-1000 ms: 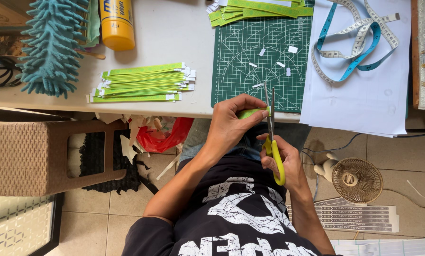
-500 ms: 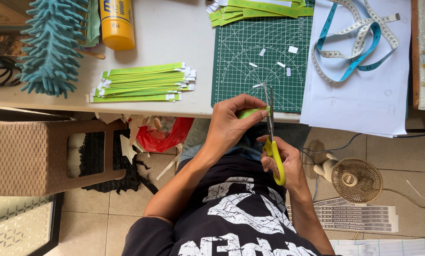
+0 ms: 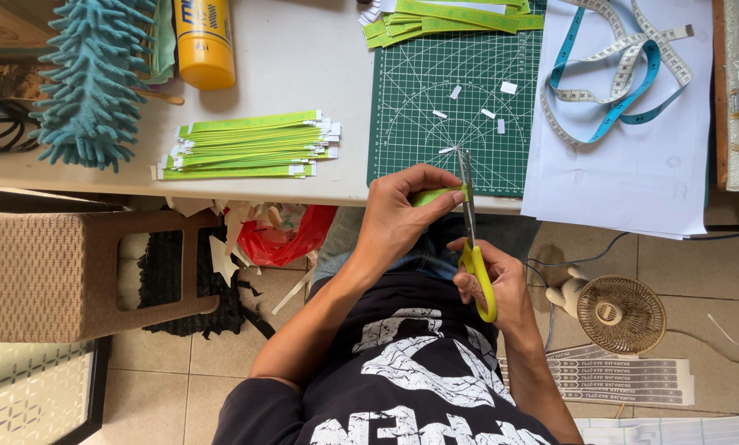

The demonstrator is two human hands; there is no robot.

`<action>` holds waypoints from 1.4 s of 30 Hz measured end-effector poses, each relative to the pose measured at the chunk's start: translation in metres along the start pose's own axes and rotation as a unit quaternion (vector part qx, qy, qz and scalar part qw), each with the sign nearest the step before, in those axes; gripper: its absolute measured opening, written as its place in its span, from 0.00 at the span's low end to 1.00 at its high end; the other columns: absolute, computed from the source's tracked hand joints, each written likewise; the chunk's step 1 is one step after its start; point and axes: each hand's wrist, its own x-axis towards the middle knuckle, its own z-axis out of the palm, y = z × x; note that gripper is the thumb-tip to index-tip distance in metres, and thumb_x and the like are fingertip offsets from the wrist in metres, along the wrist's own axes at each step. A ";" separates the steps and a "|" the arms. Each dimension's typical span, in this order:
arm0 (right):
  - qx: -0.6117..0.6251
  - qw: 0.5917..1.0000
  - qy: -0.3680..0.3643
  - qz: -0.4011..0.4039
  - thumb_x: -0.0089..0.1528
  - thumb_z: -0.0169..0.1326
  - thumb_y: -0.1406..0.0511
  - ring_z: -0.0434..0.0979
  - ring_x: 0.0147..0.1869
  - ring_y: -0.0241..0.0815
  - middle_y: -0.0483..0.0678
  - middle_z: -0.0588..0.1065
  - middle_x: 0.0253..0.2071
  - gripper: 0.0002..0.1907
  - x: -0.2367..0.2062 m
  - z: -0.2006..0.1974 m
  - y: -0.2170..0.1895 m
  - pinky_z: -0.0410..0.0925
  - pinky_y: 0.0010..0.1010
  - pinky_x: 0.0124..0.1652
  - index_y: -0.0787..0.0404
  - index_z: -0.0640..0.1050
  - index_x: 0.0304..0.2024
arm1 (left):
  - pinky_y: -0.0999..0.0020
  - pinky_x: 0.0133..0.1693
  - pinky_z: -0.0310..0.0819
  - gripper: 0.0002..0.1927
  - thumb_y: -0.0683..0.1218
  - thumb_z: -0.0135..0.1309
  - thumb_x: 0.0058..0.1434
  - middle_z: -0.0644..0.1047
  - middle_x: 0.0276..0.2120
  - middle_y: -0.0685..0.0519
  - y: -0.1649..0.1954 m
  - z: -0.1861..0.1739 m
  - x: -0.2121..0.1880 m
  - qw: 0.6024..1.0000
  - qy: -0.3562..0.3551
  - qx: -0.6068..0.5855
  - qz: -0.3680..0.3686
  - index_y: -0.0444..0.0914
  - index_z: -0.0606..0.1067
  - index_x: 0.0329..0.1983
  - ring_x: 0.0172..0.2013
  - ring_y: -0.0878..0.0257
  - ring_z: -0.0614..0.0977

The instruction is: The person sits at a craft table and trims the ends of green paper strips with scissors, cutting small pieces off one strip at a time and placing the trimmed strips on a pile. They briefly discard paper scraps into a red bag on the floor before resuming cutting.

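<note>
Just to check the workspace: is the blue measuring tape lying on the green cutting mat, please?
No, the measuring tape lies coiled on the white paper sheet, to the right of the cutting mat.

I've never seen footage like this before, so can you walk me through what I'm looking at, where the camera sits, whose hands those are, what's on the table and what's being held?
There is no machine here: a person wears one camera on the head, looking straight down at their own two bare hands and lap.

The left hand pinches a green paper strip. The right hand holds yellow-handled scissors, the blades standing at the strip.

On the white table lie a green cutting mat with small white scraps, a stack of green strips, more strips at the top edge, a measuring tape on white paper, a yellow bottle and a teal fluffy duster.

On the floor are a brown stool and a small fan.
</note>
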 end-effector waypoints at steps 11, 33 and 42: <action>-0.008 1.000 0.005 0.015 0.54 0.66 0.51 0.72 0.21 0.28 0.41 0.72 0.23 0.32 0.001 0.000 -0.004 0.66 0.19 0.22 0.65 0.79 0.53 | 0.74 0.45 0.83 0.10 0.40 0.63 0.62 0.84 0.40 0.50 -0.001 -0.001 0.002 1.000 0.005 0.008 0.005 0.33 0.81 0.46 0.42 0.67 0.86; -0.020 0.999 0.011 0.026 0.54 0.65 0.50 0.69 0.18 0.28 0.40 0.71 0.19 0.32 0.004 0.002 0.001 0.61 0.19 0.18 0.66 0.79 0.52 | 0.76 0.44 0.82 0.11 0.42 0.63 0.62 0.85 0.39 0.50 -0.014 -0.003 0.005 1.000 0.011 -0.013 -0.019 0.33 0.81 0.46 0.41 0.68 0.85; 0.015 0.998 0.029 0.054 0.57 0.65 0.55 0.70 0.19 0.31 0.44 0.72 0.19 0.28 0.005 0.001 0.007 0.65 0.22 0.19 0.68 0.79 0.52 | 0.76 0.44 0.80 0.10 0.41 0.63 0.62 0.84 0.39 0.51 -0.024 -0.002 0.006 0.999 0.014 -0.028 -0.024 0.33 0.81 0.46 0.41 0.69 0.84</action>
